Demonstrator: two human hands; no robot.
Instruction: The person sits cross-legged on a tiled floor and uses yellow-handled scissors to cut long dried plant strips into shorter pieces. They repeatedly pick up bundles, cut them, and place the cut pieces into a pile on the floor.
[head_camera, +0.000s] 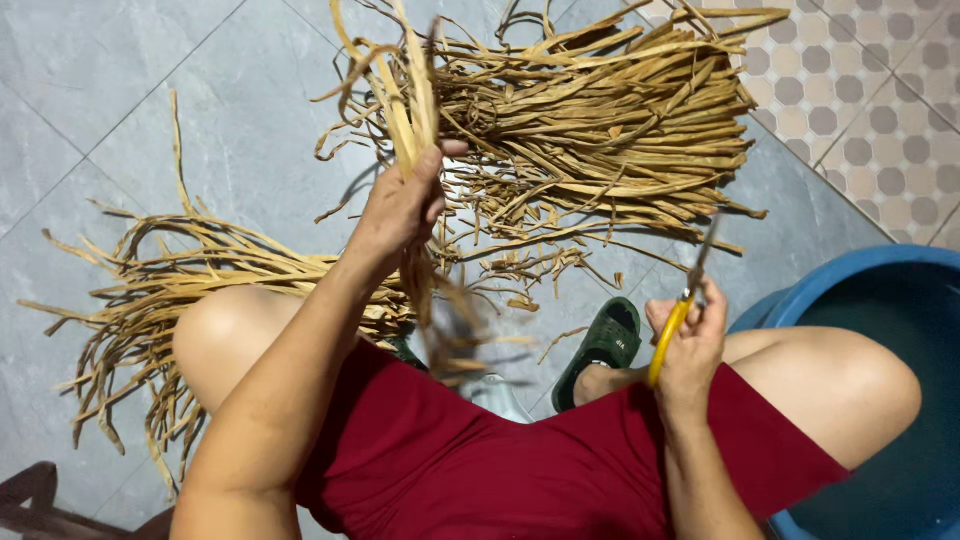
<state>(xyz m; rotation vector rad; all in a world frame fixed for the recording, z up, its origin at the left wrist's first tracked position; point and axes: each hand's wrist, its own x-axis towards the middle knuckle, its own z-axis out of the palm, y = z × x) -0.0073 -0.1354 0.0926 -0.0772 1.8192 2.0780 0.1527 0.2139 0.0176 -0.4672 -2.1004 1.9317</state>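
Left hand (400, 205) is gripping a bunch of dried strips (415, 110) upright, clear of the piles; right hand (690, 345) is clasping yellow-handled scissors (685, 305) alongside.

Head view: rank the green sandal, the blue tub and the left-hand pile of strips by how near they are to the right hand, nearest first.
Measured from the right hand, which holds yellow-handled scissors:
1. Green sandal, just to its left on the floor.
2. Blue tub, on its right, at the picture's edge.
3. Left-hand pile of strips, far across, beyond the left knee.
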